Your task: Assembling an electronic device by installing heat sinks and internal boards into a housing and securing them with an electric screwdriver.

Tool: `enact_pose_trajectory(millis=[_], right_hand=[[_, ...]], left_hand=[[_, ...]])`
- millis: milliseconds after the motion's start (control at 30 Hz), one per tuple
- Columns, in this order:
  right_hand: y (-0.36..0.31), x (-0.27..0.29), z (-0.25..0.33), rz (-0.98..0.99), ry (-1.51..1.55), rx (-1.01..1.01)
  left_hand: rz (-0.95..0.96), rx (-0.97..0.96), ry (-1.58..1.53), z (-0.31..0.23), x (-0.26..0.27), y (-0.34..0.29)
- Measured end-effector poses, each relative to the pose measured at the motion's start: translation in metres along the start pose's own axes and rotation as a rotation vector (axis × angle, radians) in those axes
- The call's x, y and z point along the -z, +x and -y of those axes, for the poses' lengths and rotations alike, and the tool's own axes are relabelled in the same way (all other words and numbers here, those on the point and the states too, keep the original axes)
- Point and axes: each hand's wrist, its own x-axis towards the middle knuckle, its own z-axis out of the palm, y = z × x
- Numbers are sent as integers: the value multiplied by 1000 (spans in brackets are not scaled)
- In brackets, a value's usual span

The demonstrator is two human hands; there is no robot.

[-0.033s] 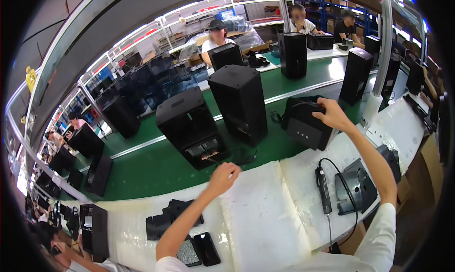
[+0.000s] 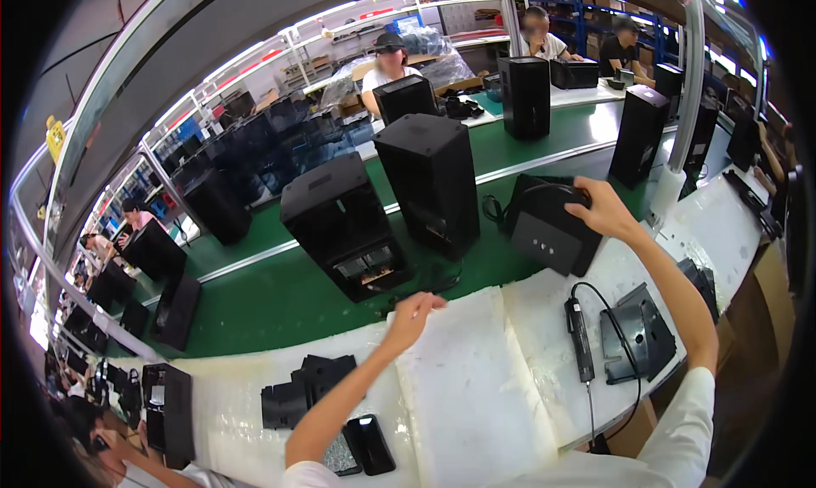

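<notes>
Fingers (image 2: 586, 184) of the right hand (image 2: 608, 211) are parted only as far as the black casing (image 2: 548, 237) between them and the thumb allows, holding it by its upper right part. The casing sits tilted where the green belt (image 2: 263, 305) meets the white-covered surface (image 2: 467, 377), to the right of two tall black cabinets (image 2: 429, 161), with a dark cable (image 2: 491, 206) looped at its left side. The left hand (image 2: 410, 318) is near the belt's close edge, below the open-fronted cabinet, its fingers loosely curled; whether they have hold of anything I cannot tell. A black powered screwdriver (image 2: 580, 343) lies on the surface, beside a dark moulded panel (image 2: 637, 335). The step in hand looks like steadying or turning the casing one-handed; further turning would, I judge, call for a firm grip, a second hand and care with the cable
</notes>
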Motion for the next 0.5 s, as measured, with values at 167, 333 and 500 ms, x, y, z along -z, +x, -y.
enact_pose_trajectory(millis=[167, 333, 500], right_hand=[[-110, 31, 125, 216, 146, 297], [-205, 2, 167, 407, 120, 975], [-239, -66, 182, 451, 112, 1269]], left_hand=[[201, 427, -1399, -26, -74, -45], [-204, 558, -1190, -71, -75, -148], [-745, 528, -1250, 39, -92, -263]])
